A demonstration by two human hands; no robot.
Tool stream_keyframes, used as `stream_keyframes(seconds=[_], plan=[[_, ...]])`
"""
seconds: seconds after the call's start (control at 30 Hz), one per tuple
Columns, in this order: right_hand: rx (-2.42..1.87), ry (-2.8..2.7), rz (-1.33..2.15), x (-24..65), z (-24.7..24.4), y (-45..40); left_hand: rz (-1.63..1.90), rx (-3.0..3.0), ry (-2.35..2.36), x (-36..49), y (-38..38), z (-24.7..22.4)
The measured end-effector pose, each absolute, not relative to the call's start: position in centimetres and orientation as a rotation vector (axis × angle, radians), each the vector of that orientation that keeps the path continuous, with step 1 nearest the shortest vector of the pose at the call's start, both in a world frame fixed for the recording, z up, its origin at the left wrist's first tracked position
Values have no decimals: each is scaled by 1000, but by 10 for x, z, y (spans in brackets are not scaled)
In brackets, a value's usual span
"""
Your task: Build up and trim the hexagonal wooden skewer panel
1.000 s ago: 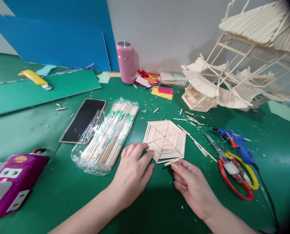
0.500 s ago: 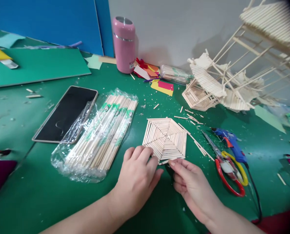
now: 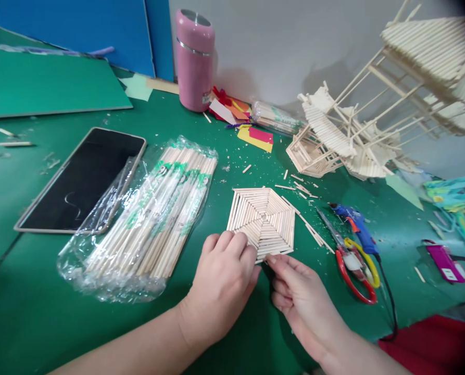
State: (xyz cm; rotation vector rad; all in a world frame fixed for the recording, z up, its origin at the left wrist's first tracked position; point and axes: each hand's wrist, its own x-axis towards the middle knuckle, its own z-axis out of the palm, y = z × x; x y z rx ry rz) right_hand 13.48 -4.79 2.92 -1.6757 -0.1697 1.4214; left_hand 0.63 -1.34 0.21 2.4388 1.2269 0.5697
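A flat hexagonal panel of thin wooden sticks (image 3: 269, 219), laid in rings around its middle, lies on the green tabletop. Curled over its lower left edge is my left hand (image 3: 226, 278), its fingers closed and their tips hidden. My right hand (image 3: 302, 297) pinches a short wooden stick (image 3: 261, 260) between thumb and forefinger at the panel's bottom edge. That stick lies against the outermost row, and the fingers cover part of it. Whether it is fixed there I cannot tell.
Left of the panel lie a plastic pack of sticks (image 3: 150, 213) and a phone (image 3: 84, 179). Scissors (image 3: 353, 260) and a blue glue gun (image 3: 355, 226) with its cord lie right. Behind stand a pink flask (image 3: 195, 62) and a leaning stick model (image 3: 357, 125). Stick offcuts (image 3: 304, 190) are scattered around.
The short stick has come closer against the panel's bottom edge, my right hand moving slightly left with it. My left hand keeps to the lower left edge. The camera view has shifted a little.
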Motion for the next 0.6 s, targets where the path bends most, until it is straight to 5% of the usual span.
stream_keyframes(seconds=[0.6], plan=[[-1740, -195, 1396, 131, 29, -48, 621, 2449, 1238, 7, -12, 1]])
